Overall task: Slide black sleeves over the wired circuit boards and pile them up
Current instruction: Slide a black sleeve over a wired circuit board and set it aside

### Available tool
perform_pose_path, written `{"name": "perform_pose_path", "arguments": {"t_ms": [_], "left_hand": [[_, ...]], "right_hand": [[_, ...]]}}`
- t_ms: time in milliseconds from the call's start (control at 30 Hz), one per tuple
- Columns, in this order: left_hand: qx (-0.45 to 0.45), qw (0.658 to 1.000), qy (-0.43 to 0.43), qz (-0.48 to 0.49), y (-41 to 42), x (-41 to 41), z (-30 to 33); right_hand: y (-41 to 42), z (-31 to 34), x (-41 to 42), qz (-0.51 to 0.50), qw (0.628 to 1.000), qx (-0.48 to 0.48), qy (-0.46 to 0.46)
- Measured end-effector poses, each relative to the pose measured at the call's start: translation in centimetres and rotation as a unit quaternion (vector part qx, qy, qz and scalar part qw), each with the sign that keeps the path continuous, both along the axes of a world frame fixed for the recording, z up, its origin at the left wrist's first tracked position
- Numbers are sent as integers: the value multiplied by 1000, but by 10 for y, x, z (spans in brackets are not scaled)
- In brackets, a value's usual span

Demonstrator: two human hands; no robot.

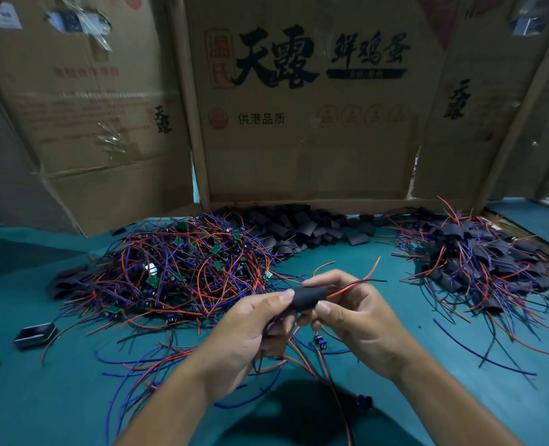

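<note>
Both hands work one piece above the green table [395, 317], just in front of the person. The left hand [250, 329] pinches the near end of a black sleeve [308, 297], thumb on top, fingers curled under w/ wires trailing down from the fist. The right hand [353, 313] is clamped on the sleeve's far end, thumb below, index over the top, where red & black leads [360, 283] poke out to the right. The board itself is hidden, prob. already inside the sleeve; can't tell how far in.

To do this step well: keep the leads straight & bunched in the right-hand pinch, pull gently along the sleeve's axis while the left hand feeds the sleeve on, no twisting. Stop once the sleeve covers the board evenly w/ wires free at both ends.

Unsleeved boards sit in the tangled pile [176, 272] at left, spare sleeves [302, 226] at the back by the cardboard box [305, 123], finished ones in the heap [485, 259] at right; that's likely where this one goes.
</note>
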State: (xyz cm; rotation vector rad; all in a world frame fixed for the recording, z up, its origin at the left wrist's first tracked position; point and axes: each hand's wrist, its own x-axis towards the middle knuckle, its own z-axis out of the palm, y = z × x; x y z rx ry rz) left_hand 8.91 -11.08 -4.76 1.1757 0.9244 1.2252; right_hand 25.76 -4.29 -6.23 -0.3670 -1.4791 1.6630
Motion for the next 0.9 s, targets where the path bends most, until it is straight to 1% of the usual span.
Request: {"name": "perform_pose_path", "arguments": {"t_ms": [100,233,333,500,600,733,833,867,900], "left_hand": [[0,1000,1,5,3,-1,-4],[-3,1000,-30,-5,4,-4,-7],[3,1000,-19,-11,4,-4,-8],[5,1000,-12,23,6,-1,-12],[20,999,3,49,8,4,-15],[66,989,77,110,12,7,-22],[107,972,162,134,12,9,-24],[127,957,218,146,11,8,-25],[165,923,304,169,11,6,-27]], "right_hand": [[0,1,0,2,1000,-2,-5],[1,1,1,3,1000,-28,3],[1,0,2,0,1000,-28,-1],[2,-1,1,-6,1000,-14,-23],[-1,2,-2,-27,997,-57,-38],[-10,1,-15,-104,983,-146,-32],[-12,0,-19,-114,977,-180,-25],[-10,2,-17,-116,977,-172,-40],[-7,5,-11,-123,978,-154,-66]]}}
